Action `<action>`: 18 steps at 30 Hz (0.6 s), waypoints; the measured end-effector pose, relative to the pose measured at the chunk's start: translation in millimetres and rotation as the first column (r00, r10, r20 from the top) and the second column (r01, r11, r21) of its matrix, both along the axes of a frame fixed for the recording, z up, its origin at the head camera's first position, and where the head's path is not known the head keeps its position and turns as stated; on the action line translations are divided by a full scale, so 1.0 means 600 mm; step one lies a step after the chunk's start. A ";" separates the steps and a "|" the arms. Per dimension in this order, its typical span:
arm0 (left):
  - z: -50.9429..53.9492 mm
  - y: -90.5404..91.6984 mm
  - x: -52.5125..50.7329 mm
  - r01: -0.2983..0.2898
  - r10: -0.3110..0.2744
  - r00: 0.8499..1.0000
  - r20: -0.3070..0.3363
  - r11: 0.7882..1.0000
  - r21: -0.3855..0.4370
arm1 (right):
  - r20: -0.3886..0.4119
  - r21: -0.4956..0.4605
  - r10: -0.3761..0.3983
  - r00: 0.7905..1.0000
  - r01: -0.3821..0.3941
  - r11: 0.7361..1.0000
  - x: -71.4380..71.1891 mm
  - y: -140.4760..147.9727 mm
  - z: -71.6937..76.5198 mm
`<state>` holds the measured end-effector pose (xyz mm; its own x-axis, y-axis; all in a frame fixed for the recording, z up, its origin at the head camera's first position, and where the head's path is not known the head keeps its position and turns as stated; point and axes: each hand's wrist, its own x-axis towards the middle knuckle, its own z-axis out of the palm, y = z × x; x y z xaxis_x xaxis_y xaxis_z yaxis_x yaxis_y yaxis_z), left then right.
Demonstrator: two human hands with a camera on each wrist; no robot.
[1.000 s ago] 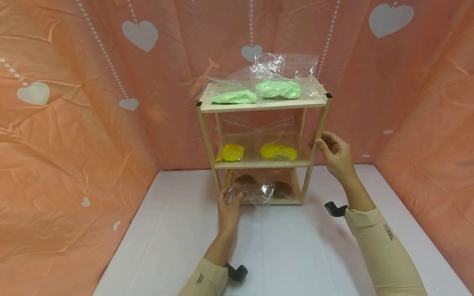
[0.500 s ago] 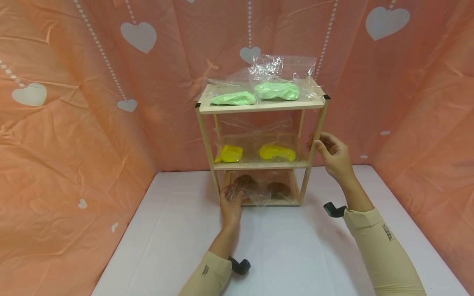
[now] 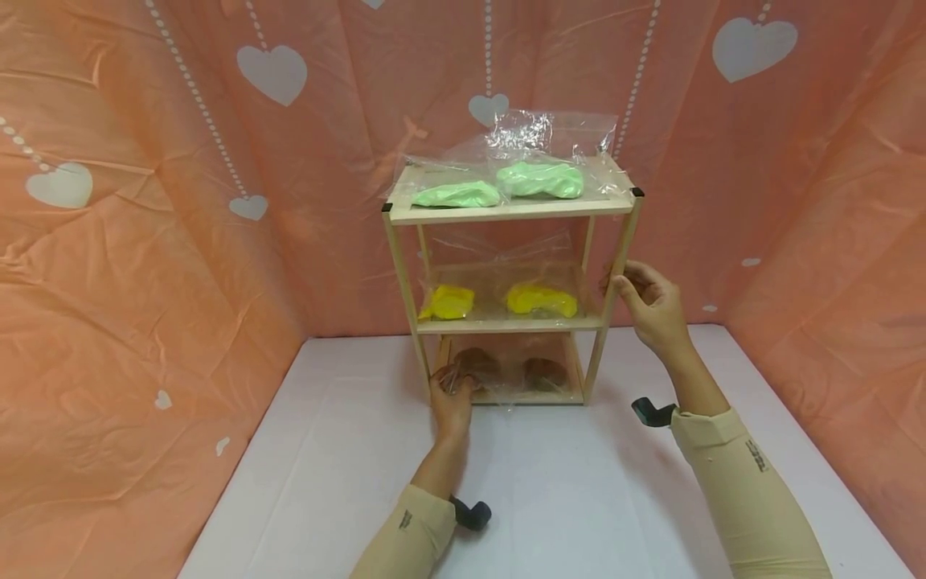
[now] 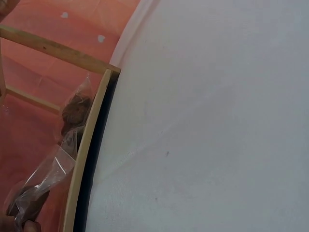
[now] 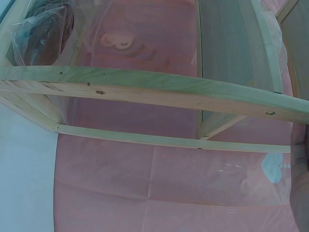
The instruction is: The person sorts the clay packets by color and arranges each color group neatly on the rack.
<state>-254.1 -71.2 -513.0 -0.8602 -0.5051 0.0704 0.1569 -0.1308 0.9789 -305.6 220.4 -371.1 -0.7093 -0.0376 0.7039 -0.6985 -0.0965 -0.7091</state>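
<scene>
A small wooden three-tier shelf [image 3: 506, 324] stands on the table. At its bottom tier my left hand [image 3: 452, 406] holds a clear plastic bag with a brown lump [image 3: 477, 363] in it, near the left front post. The bag's loose plastic [image 4: 60, 162] stretches toward a second brown lump [image 4: 76, 113] on the same tier. My right hand [image 3: 657, 310] grips the right front post [image 3: 619, 257], thumb in front; its other fingers are partly hidden behind the post. In the right wrist view only an edge of that hand [image 5: 299, 179] shows.
Bagged yellow lumps [image 3: 542, 300] lie on the middle tier, and bagged light green lumps [image 3: 542, 178] on the top one. A white cloth covers the table [image 3: 347, 450]. Pink curtains with hearts [image 3: 340, 161] enclose the back and sides.
The bag's loose plastic has sunk lower and flatter, so the right brown lump shows more plainly. My left forearm has shifted slightly right and forward. The right hand keeps its grip on the post.
</scene>
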 end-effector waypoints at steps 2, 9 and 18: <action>0.004 0.002 0.001 -0.013 0.013 1.000 0.022 1.000 -0.004 | 0.003 0.000 -0.001 1.000 0.001 1.000 0.000 0.000 0.000; 0.014 0.003 0.001 0.008 -0.009 0.999 0.041 1.000 0.026 | -0.004 -0.014 0.016 1.000 -0.016 1.000 -0.002 -0.002 -0.002; -0.013 -0.015 -0.006 0.064 -0.058 0.992 0.109 0.997 -0.053 | -0.004 -0.008 0.007 1.000 -0.007 1.000 -0.003 -0.001 -0.003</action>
<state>-258.0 -79.9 -521.1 -0.8935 -0.4490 0.0029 0.0439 -0.0810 0.9957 -307.5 220.0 -373.0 -0.7066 -0.0367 0.7067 -0.7003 -0.1067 -0.7058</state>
